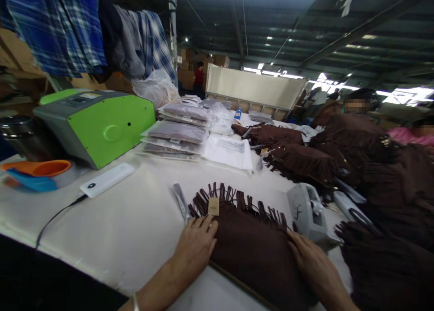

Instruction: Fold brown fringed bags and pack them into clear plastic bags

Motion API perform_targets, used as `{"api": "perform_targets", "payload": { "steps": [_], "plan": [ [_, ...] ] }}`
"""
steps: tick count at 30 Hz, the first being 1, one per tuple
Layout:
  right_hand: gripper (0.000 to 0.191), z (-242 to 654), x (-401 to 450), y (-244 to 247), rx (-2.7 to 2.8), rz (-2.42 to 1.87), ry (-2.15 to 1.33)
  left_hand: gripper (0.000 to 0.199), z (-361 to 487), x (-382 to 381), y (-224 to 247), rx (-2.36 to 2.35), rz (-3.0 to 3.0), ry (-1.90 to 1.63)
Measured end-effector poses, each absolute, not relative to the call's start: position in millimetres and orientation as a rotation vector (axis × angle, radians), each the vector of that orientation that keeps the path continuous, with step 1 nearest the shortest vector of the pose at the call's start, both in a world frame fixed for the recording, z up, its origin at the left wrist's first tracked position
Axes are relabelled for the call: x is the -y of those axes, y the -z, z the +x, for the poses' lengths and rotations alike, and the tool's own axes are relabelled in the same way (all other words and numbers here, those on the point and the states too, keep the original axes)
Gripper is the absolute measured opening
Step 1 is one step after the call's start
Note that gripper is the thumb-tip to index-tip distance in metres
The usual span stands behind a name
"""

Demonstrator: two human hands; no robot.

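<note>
A dark brown fringed bag lies flat on the white table, its fringe pointing away from me. On its left edge rests my left hand, fingers laid out flat just below a tan paper tag. My right hand lies along the bag's right edge with its fingers stretched out; their undersides are hidden. Neither hand is closed around anything. A clear plastic strip sits beyond my left fingertips. Close to my right hand stands a grey tape dispenser-like device.
More brown fringed bags are heaped along the right. Plastic-wrapped packs are stacked at the back beside white plastic bags. At left are a green machine, a corded white power bank, orange scissors-like handles and a metal flask.
</note>
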State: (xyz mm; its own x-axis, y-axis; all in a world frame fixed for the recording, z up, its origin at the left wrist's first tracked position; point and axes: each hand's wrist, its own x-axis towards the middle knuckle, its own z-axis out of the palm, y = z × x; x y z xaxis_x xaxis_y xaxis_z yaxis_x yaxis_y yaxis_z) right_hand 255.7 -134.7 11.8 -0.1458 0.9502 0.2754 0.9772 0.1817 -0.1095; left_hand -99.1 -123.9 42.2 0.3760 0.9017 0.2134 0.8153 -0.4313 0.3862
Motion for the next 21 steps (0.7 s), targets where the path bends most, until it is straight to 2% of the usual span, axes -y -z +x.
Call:
{"api": "perform_targets", "payload": {
  "steps": [5,8,11,14,17,21],
  "plan": [
    [0.035,250.6,160.5,-35.0,2.07,-1.806,0.36,0.028,-148.2,141.0,-43.6,-1.921,2.484,-0.526],
    [0.034,212.3,172.8,-42.9,2.157,-1.537,0.478,0.021,-165.8,143.8,-46.9,-2.0,2.563,-0.638],
    [0.043,174.9,178.8,-32.1,2.323,-1.194,0.722,0.015,-157.7,135.0,-55.7,-1.974,2.605,-0.712],
    [0.054,154.9,180.8,-13.8,2.375,-1.097,0.872,0.022,-128.8,116.0,-64.2,-1.937,2.537,-0.515],
    [0.059,152.9,182.3,-3.3,2.411,-1.126,0.873,0.028,-103.5,94.6,-63.2,-1.935,2.441,-0.322],
    [0.062,159.2,183.3,-0.7,2.435,-1.107,0.846,0.035,-102.6,83.0,-52.0,-1.957,2.347,-0.346]
  ]
}}
